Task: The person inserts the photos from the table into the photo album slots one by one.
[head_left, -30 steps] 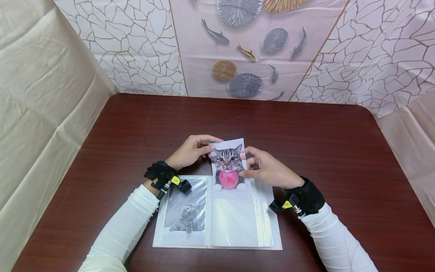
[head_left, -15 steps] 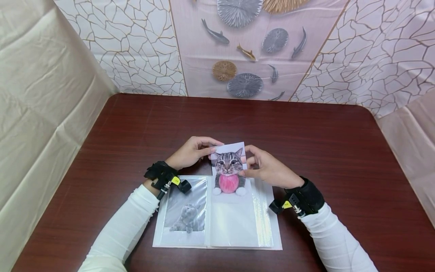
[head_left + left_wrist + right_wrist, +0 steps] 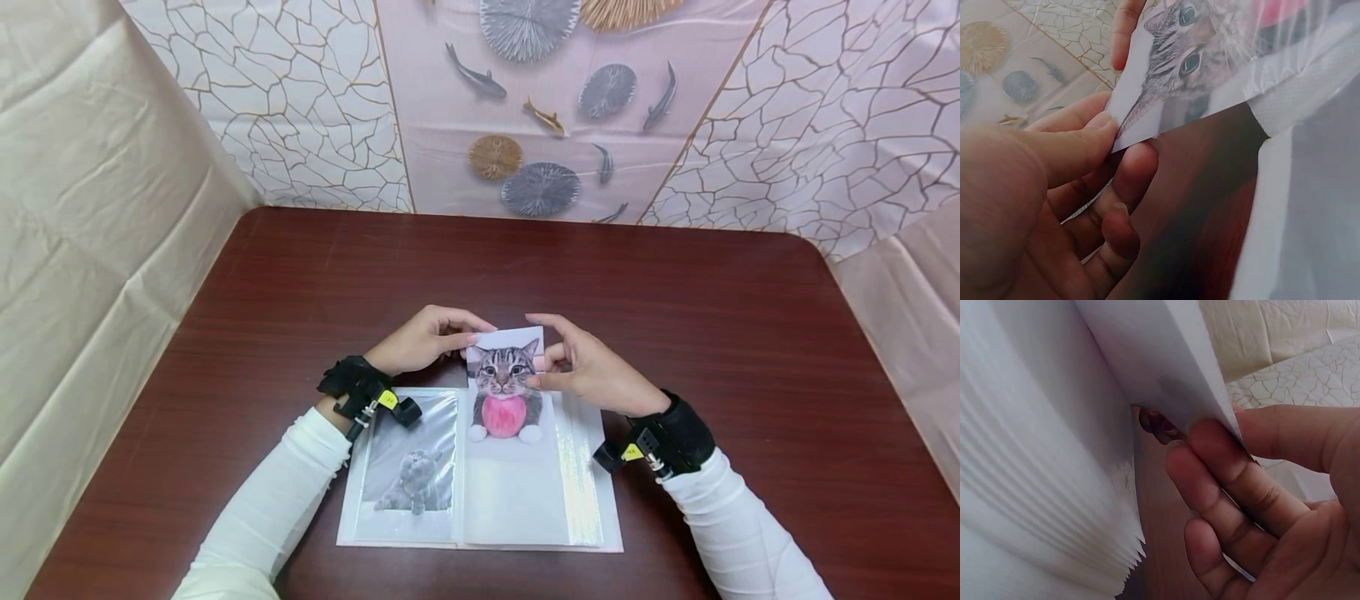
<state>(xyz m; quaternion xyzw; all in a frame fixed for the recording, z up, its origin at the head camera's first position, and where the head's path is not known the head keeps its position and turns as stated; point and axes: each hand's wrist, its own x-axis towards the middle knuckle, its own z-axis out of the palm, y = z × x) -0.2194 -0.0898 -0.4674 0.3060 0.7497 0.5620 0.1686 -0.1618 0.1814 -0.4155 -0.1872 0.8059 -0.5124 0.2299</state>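
Note:
In the head view a photo of a tabby cat with a pink ball (image 3: pixel 504 375) stands partly out of the top of the right page of an open photo album (image 3: pixel 513 504). Its lower part appears to lie inside the clear sleeve. My left hand (image 3: pixel 429 339) pinches the photo's top left corner between thumb and fingers, as the left wrist view also shows on the cat photo (image 3: pixel 1179 69). My right hand (image 3: pixel 596 371) pinches the photo's right edge, index finger raised. From the right wrist view, the photo's back (image 3: pixel 1154 356) faces the fingers.
The album's left page holds a picture of a grey cat (image 3: pixel 416 479) under shiny plastic. Several layered pages (image 3: pixel 1041 481) show at the album's edge. A dark red-brown table (image 3: pixel 262 333) lies beneath. Patterned cloth (image 3: pixel 300 100) hangs behind it, with pale cloth (image 3: pixel 97 250) at the left.
The cat photo has slid down a little toward the album, and my left hand has lowered with it. The right index finger has lifted off the photo's edge. The album stays in place.

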